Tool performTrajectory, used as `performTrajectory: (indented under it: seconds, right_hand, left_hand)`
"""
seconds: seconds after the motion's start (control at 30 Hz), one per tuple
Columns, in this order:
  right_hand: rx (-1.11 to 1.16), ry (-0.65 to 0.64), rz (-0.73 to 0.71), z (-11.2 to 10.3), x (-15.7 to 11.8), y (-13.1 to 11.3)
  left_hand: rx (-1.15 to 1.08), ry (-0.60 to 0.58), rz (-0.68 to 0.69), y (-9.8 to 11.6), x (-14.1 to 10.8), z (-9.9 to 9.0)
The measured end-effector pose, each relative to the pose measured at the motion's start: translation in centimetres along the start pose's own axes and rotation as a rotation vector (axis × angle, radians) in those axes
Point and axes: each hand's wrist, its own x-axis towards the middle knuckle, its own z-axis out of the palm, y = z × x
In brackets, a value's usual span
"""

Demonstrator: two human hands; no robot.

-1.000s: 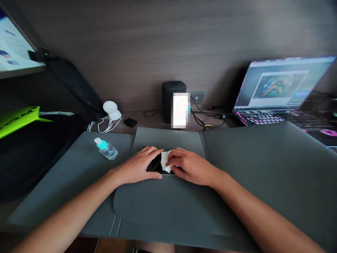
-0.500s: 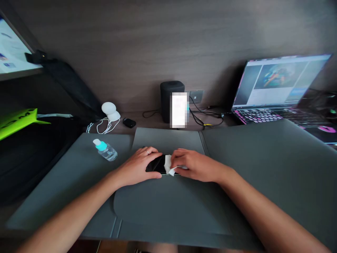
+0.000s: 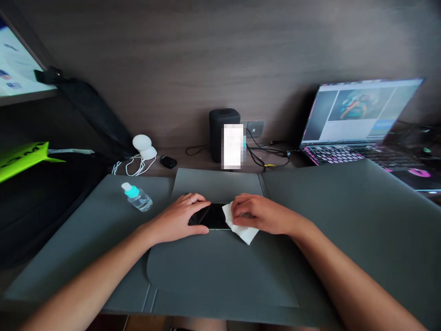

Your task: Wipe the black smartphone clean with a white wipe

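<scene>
A dark, glossy phone (image 3: 217,217) is lying flat on a grey mat (image 3: 220,266), which is covering much of the worktop (image 3: 196,164). At the phone's left end, the left hand (image 3: 177,218) is spanning its width: the thumb is lying along the near edge, the index finger is reaching along the far edge, and the phone is sitting clasped between them. A ring (image 3: 191,200) is circling one finger of this hand. Over the phone's right end, the right hand (image 3: 258,214) is pinching a white tissue (image 3: 245,233) with its fingers curled in. The tissue is covering that end of the phone, and one corner is hanging past the near edge onto the mat.

Left of the phone and slightly beyond it, a clear spray bottle (image 3: 138,196) with a turquoise collar is lying on its side. Farther beyond the phone, to the left, a white round-headed device (image 3: 142,142) with a white cord is standing near a small black object (image 3: 168,161). Straight beyond the phone, a black speaker (image 3: 216,135) is standing upright, and a pixelated white patch is hiding part of it. Beyond the phone to the right, black cables (image 3: 275,157) are lying tangled, and farther right an open laptop (image 3: 360,110) is showing a lit screen.
</scene>
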Motion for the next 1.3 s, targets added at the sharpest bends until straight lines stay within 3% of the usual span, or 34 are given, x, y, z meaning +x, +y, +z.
performTrajectory:
  seconds: [0.47,0.7,1.3]
  right_hand:
    - [-0.115,0.085,-0.035,0.9,0.6,0.6]
    - [-0.111,0.116,0.120,0.3,0.0,1.1]
    - [-0.053,0.006,0.158,-0.2,-0.3,1.0]
  left_hand:
    - [0.002,0.000,-0.010,0.1,-0.1,0.1]
    - [0.018,-0.013,0.005,0.0,-0.1,0.0]
    - [0.004,-0.006,0.006,-0.1,-0.1,0.0]
